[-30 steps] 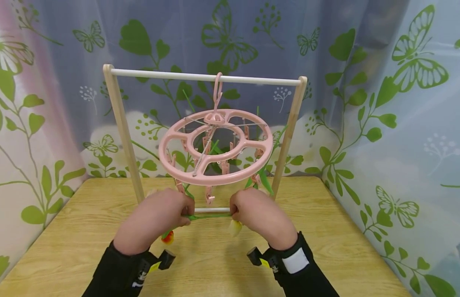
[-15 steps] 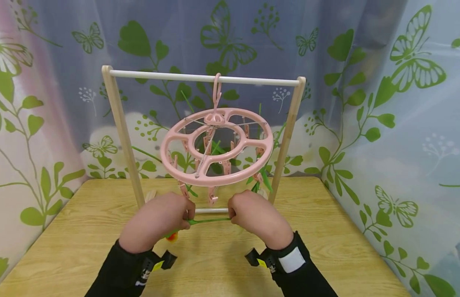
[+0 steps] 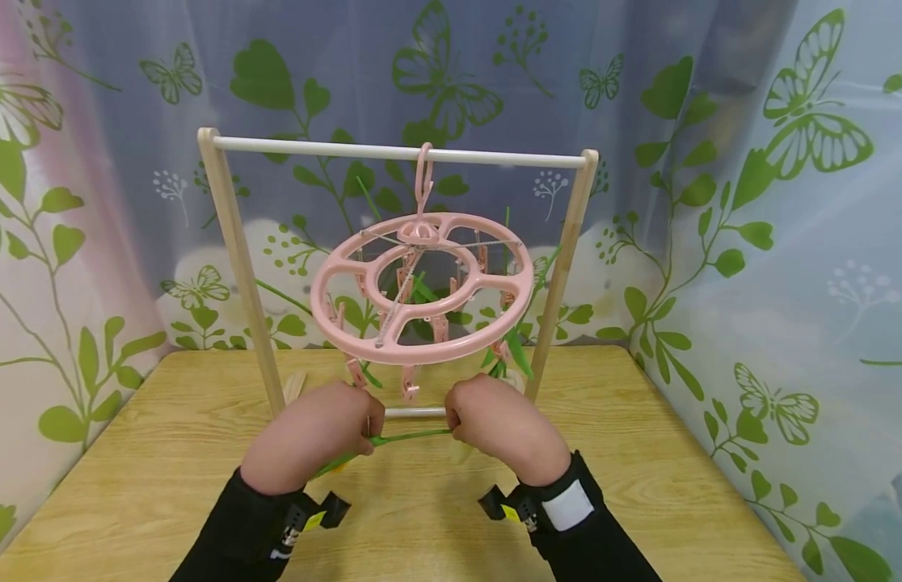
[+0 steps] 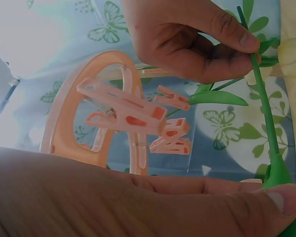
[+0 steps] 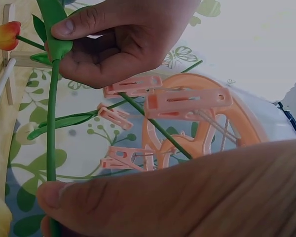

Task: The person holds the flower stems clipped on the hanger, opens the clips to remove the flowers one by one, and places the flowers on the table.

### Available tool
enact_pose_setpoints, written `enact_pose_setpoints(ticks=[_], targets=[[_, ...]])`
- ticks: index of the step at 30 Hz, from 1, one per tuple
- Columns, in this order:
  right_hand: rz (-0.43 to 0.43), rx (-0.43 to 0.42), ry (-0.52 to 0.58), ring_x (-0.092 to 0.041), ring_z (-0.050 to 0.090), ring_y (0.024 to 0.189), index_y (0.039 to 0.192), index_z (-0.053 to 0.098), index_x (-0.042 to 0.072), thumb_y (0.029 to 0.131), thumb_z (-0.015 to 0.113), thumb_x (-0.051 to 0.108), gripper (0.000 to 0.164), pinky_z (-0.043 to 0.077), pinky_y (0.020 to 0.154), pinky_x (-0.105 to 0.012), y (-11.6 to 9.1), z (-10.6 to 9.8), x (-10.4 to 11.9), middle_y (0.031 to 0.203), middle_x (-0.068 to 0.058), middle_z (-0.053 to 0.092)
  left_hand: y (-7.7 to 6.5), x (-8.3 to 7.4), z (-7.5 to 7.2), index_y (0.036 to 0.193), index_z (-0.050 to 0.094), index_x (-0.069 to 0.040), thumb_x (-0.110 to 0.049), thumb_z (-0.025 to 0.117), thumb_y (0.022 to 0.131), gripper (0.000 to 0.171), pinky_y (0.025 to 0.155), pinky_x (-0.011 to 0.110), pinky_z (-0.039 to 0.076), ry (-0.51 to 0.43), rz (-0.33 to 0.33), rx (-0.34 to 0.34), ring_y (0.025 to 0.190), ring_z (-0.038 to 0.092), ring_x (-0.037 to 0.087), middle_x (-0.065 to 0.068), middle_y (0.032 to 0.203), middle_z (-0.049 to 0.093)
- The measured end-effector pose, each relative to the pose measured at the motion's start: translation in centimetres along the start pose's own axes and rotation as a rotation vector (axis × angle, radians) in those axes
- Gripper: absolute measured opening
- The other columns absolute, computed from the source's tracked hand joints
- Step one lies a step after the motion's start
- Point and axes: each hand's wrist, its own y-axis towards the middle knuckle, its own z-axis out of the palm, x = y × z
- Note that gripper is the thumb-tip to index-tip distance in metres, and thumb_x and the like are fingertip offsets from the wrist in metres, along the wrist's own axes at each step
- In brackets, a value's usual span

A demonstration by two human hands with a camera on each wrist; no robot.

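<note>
My left hand (image 3: 313, 436) and right hand (image 3: 509, 427) hold one green artificial tulip stem (image 3: 416, 435) between them, level below the front of a pink round clip hanger (image 3: 422, 354). In the right wrist view, the left thumb and fingers pinch the stem's wide green leaf base (image 5: 60, 48). The right thumb and fingers pinch the thin stem near its end, as the left wrist view shows. I cannot see the held stem's bloom. Several pink clips (image 4: 133, 106) hang beside the hands. An orange-red tulip (image 5: 5, 35) and a pale yellow tulip (image 4: 292, 57) lie beyond the hands.
The hanger hooks over a white rod (image 3: 313, 147) of a wooden-post rack (image 3: 240, 242). More green stems (image 3: 520, 352) hang at its right. A wood-grain table (image 3: 422, 517) lies beneath, with a printed curtain (image 3: 495, 81) behind and at both sides.
Both hands move slightly closer together, still holding the stem. The orange-red bloom seen below the left hand is now almost hidden. The hanger shifts slightly.
</note>
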Motion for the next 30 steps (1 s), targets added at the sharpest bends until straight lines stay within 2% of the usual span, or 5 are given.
enact_pose_setpoints(ticks=[3, 5, 18, 24, 30], targets=[[-0.004, -0.002, -0.003, -0.014, 0.054, 0.065, 0.075, 0.072, 0.016, 0.093, 0.084, 0.003, 0.024, 0.047, 0.067, -0.031, 0.1, 0.1, -0.1, 0.070, 0.005, 0.064, 0.1, 0.1, 0.1, 0.075, 0.062, -0.022, -0.012, 0.087, 0.092, 0.032, 0.070, 0.032, 0.028, 0.009, 0.024, -0.008, 0.068, 0.032, 0.009, -0.009, 0.071, 0.037], [-0.008, -0.002, -0.004, -0.013, 0.054, 0.065, 0.075, 0.073, 0.015, 0.093, 0.083, 0.003, 0.024, 0.048, 0.067, -0.031, 0.2, 0.2, -0.2, 0.070, 0.006, 0.064, 0.1, 0.2, 0.2, 0.075, 0.059, -0.021, -0.011, 0.087, 0.092, 0.034, 0.071, 0.033, 0.026, -0.006, 0.028, -0.008, 0.069, 0.030, 0.010, -0.008, 0.072, 0.033], [-0.039, -0.025, -0.013, -0.012, 0.050, 0.062, 0.073, 0.071, 0.015, 0.092, 0.080, -0.002, 0.028, 0.044, 0.063, -0.028, 0.5, 0.8, -0.4, 0.068, 0.006, 0.061, 0.9, 0.6, 0.9, 0.076, 0.061, -0.019, -0.006, 0.086, 0.091, 0.032, 0.072, 0.035, 0.029, -0.075, -0.003, 0.020, 0.070, 0.032, 0.011, -0.007, 0.071, 0.039], [-0.038, -0.038, -0.035, -0.011, 0.051, 0.062, 0.075, 0.073, 0.014, 0.092, 0.081, -0.001, 0.024, 0.045, 0.063, -0.027, 0.6, 1.0, -0.4, 0.069, 0.006, 0.063, 1.1, 0.9, 1.2, 0.073, 0.051, -0.021, -0.006, 0.086, 0.091, 0.042, 0.072, 0.035, 0.026, -0.072, 0.021, 0.000, 0.070, 0.029, 0.011, -0.007, 0.072, 0.033], [-0.049, -0.051, -0.044, -0.010, 0.045, 0.060, 0.071, 0.070, 0.014, 0.091, 0.079, -0.004, 0.029, 0.040, 0.060, -0.026, 0.7, 1.3, -0.4, 0.066, 0.006, 0.058, 1.3, 1.1, 1.3, 0.072, 0.040, -0.022, -0.003, 0.085, 0.090, 0.052, 0.072, 0.035, 0.024, -0.083, 0.049, -0.003, 0.071, 0.024, 0.012, -0.006, 0.075, 0.025]])
